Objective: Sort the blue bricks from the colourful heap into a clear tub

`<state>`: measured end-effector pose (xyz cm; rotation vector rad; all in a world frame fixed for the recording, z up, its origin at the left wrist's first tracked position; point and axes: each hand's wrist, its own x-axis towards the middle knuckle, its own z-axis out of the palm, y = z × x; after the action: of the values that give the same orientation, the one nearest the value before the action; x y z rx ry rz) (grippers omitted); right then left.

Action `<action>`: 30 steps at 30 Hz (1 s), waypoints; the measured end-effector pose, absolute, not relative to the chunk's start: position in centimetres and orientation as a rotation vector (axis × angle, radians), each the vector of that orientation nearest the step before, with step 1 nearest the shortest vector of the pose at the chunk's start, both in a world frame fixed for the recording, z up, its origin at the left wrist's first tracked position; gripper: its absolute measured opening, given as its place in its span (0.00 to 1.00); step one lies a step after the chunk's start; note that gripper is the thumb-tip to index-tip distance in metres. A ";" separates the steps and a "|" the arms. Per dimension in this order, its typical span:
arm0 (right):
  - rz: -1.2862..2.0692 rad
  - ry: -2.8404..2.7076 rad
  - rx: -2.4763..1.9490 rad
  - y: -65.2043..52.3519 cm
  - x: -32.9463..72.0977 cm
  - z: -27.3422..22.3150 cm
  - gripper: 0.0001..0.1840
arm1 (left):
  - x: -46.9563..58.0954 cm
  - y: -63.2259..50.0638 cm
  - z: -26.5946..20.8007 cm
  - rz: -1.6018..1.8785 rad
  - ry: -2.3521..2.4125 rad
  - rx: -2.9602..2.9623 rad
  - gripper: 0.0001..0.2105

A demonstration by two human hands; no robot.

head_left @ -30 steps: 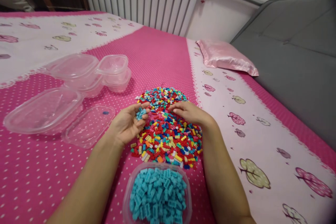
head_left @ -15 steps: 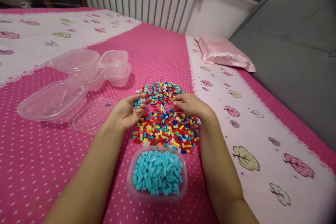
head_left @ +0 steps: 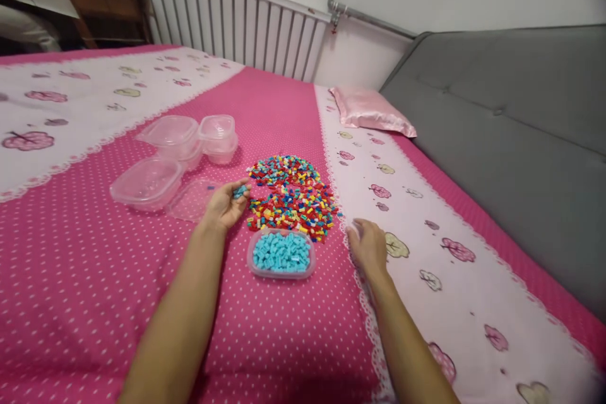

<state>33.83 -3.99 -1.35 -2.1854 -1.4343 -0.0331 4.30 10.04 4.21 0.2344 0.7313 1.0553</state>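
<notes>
My left hand (head_left: 228, 204) is cupped, palm up, around several small light-blue toy bricks (head_left: 240, 192). It is just left of a spread pile of mixed-colour toy bricks (head_left: 298, 202). My right hand (head_left: 370, 245) hovers over or rests on the white printed strip, right of the pile. Its thumb and fingers are apart and nothing shows in them. Between my forearms stands a clear plastic tub (head_left: 281, 275) heaped with light-blue bricks (head_left: 281, 252).
Clear plastic containers (head_left: 146, 182) stand at the left, some stacked. A transparent lid (head_left: 189, 202) with one dark blue brick (head_left: 211, 188) on it lies beside them. A pink pillow (head_left: 372, 110) rests by the grey headboard (head_left: 497, 88). A radiator (head_left: 227, 16) lines the wall.
My right hand has moved from over the pile to the right, off the bricks. My left hand still holds its bricks. The camera view has shifted back, showing more of the bed.
</notes>
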 end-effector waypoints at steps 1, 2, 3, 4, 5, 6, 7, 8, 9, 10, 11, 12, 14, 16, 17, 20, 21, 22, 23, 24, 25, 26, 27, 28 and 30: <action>-0.091 -1.413 -2.215 -5.3 34.0 -2.2 0.23 | 4.1 9.1 3.9 1.044 0.719 0.235 0.11; -0.118 -1.420 -2.233 -6.3 34.0 -2.9 0.24 | 3.8 8.2 3.6 1.034 0.707 0.236 0.11; -0.137 -1.421 -2.248 -7.0 33.9 -3.4 0.25 | 3.6 7.2 3.3 1.031 0.693 0.234 0.11; -0.149 -1.412 -2.265 -7.5 33.7 -3.7 0.26 | 3.3 6.2 3.1 1.037 0.677 0.232 0.11; -0.154 -1.395 -2.285 -7.8 33.5 -3.7 0.26 | 3.1 5.3 2.9 1.044 0.660 0.232 0.11; -0.159 -1.368 -2.304 -7.9 33.3 -3.7 0.27 | 3.0 4.5 2.8 1.056 0.645 0.232 0.11; -0.165 -1.345 -2.317 -7.9 33.1 -3.5 0.27 | 2.8 3.8 2.7 1.069 0.631 0.233 0.11; -0.168 -1.335 -2.323 -7.8 32.9 -3.3 0.27 | 2.7 3.2 2.7 1.079 0.619 0.235 0.12; -0.170 -1.327 -2.324 -7.8 32.8 -3.1 0.27 | 2.6 2.6 2.6 1.087 0.610 0.237 0.12; -0.172 -1.324 -2.319 -7.7 32.7 -3.0 0.27 | 2.5 2.2 2.6 1.090 0.602 0.238 0.13; -0.175 -1.325 -2.310 -7.8 32.7 -3.0 0.27 | 2.4 1.9 2.5 1.089 0.596 0.240 0.13; -0.178 -1.324 -2.302 -7.8 32.7 -3.0 0.26 | 2.3 1.7 2.4 1.086 0.592 0.241 0.13; -0.188 -1.309 -2.294 -7.8 32.9 -3.3 0.25 | 2.2 1.6 2.2 1.077 0.595 0.241 0.13; -0.201 -1.282 -2.296 -7.7 33.0 -3.7 0.24 | 2.1 1.7 1.9 1.078 0.608 0.238 0.13; -0.210 -1.272 -2.295 -7.7 33.1 -3.9 0.24 | 2.1 1.8 1.8 1.079 0.615 0.238 0.13; -0.246 -1.260 -2.283 -7.4 33.3 -4.4 0.22 | 2.3 2.2 1.5 1.078 0.633 0.247 0.12; -0.257 -1.259 -2.279 -7.4 33.3 -4.4 0.22 | 2.4 2.3 1.4 1.075 0.638 0.253 0.12; -0.268 -1.257 -2.276 -7.3 33.3 -4.5 0.22 | 2.5 2.4 1.3 1.072 0.642 0.259 0.11; -0.276 -1.254 -2.276 -7.2 33.3 -4.5 0.22 | 2.6 2.4 1.2 1.068 0.646 0.266 0.11; -0.282 -1.253 -2.276 -7.2 33.3 -4.5 0.22 | 2.7 2.5 1.1 1.066 0.650 0.272 0.10; -0.287 -1.250 -2.277 -7.2 33.3 -4.5 0.22 | 2.7 2.6 1.0 1.062 0.655 0.279 0.10; -0.293 -1.246 -2.278 -7.1 33.4 -4.5 0.21 | 2.8 2.6 0.9 1.059 0.660 0.287 0.10; -0.298 -1.244 -2.278 -7.1 33.4 -4.5 0.21 | 2.8 2.6 0.8 1.053 0.663 0.295 0.09; -0.301 -1.243 -2.277 -7.1 33.4 -4.6 0.21 | 2.8 2.7 0.7 1.046 0.666 0.304 0.10; -0.309 -1.238 -2.275 -7.0 33.4 -4.6 0.21 | 2.9 2.7 0.5 1.032 0.671 0.321 0.11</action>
<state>33.36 -7.01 -4.61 -2.2753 -1.2378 -0.3088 2.89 2.74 0.53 0.3206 0.6705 1.0316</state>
